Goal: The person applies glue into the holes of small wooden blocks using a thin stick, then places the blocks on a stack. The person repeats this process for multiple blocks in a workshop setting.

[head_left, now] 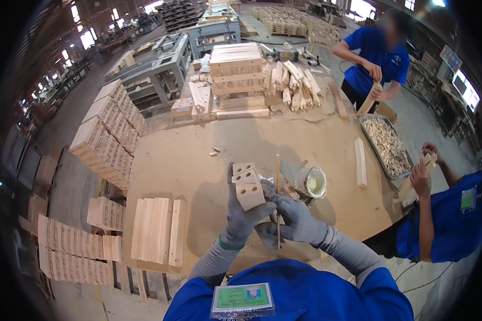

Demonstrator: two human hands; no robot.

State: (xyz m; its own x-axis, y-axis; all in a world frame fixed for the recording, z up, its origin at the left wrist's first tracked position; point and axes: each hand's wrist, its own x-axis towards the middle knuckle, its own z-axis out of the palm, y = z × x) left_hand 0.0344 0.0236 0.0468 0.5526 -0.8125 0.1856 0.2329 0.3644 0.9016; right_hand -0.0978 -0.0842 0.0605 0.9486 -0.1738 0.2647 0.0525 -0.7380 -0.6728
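Observation:
My left hand (238,216), in a grey glove, is closed around a bundle of wooden pieces (247,188). Their end faces point up, each with two round drilled holes. My right hand (301,220), also gloved, grips a thin wooden stick (278,182) held upright just right of the bundle. A white rag or paper shows partly behind the pieces; my fingers hide the rest. Beside my right hand stands a tub (310,182) with pale paste inside and a crusted rim. Two small dowels (214,152) lie beyond my left hand.
Several wooden bars (158,230) lie at the table's left, one bar (360,163) at its right. Stacked bars (235,69) stand at the back. A dowel tray (386,147) sits between two co-workers (377,53) holding wood. Stacks (110,134) rise left of the table.

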